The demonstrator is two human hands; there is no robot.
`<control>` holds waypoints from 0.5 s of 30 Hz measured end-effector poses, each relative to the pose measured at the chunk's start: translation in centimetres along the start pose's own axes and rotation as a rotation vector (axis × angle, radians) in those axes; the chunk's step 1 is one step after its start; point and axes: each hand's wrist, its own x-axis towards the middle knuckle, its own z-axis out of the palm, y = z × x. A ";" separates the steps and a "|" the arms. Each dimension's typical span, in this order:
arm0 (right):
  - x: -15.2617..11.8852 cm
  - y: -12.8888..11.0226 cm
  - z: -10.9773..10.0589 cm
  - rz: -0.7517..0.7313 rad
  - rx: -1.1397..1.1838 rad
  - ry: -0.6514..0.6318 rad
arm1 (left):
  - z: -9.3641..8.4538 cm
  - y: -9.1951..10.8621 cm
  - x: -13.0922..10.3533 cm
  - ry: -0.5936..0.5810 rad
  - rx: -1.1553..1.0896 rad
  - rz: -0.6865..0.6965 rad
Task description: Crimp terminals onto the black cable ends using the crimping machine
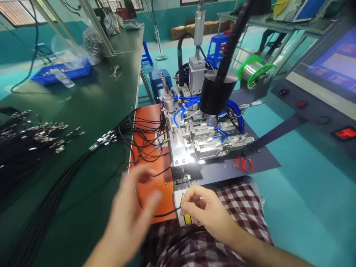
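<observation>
My right hand [204,211] pinches a thin black cable [167,214] near its end, just in front of the machine, above my lap. A short pale tip of the cable sticks out past the fingers. My left hand [133,207], smeared by motion, hovers over the orange board [158,185] with thumb and fingers apart and nothing visible between them. Behind the hands stands the metal machine [180,152] with blue tubes. Several black cables [147,137] lie loosely across the board on its left side.
Cable bundles [75,159] lie on the green table [111,96] at left, with a blue tray [62,72] farther back. Red scissors [244,164] rest beside the machine. A black cylinder [215,92] hangs over it. A control panel [319,96] and green wire spool [256,72] are at right.
</observation>
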 end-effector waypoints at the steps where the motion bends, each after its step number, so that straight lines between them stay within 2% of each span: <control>1: 0.2 -0.1 -0.2 -0.020 0.014 0.003 | 1.4 1.1 -1.7 -0.235 -0.156 -0.051; 2: 0.4 -0.1 -0.5 -0.038 0.031 0.010 | 2.7 1.7 -3.0 -0.410 -0.293 -0.125; 3: 0.5 -0.2 -0.8 -0.053 0.045 0.021 | 3.7 2.1 -3.9 -0.497 -0.372 -0.166; 5: 0.4 -0.4 -1.5 -0.070 0.035 0.066 | 4.9 2.2 -4.4 -0.579 -0.424 -0.222; 9: 0.1 -0.3 -2.4 -0.148 -0.116 0.155 | 5.4 2.3 -3.2 -0.577 -0.459 -0.260; 12: 0.0 -0.3 -3.3 -0.105 -0.126 0.079 | 5.8 2.8 -2.1 -0.528 -0.622 -0.337; 15: 0.0 -0.6 -4.5 -0.071 -0.053 0.053 | 6.3 3.0 -1.3 -0.567 -0.732 -0.445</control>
